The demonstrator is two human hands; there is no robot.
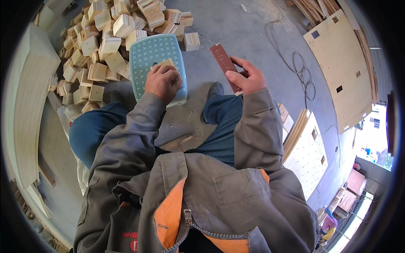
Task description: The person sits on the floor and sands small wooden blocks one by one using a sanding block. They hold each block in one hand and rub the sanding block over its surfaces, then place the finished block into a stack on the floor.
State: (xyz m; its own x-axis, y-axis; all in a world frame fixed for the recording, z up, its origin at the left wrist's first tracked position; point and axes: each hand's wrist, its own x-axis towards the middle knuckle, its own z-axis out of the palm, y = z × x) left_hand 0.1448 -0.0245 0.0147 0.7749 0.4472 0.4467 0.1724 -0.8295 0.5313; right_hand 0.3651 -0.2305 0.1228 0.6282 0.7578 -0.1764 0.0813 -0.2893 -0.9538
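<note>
- Left hand (162, 82), near: fingers curled over a layered wood block (168, 63), gripping it; the thumb's hold is partly hidden. Pressing down evenly should keep the block from rocking.
- Right hand (251, 80), just to the right: closed on a reddish-brown strip (222, 61) with pale marks, tilted above the floor and apart from the block. A thumb laid along the strip, as here, should help control its angle.
- Pale blue stool (139, 75), under the left hand: bears the block; working over its middle seems steadiest.
- Pile of wood blocks (98, 72), far left: best left undisturbed, as loose pieces could slide.
</note>
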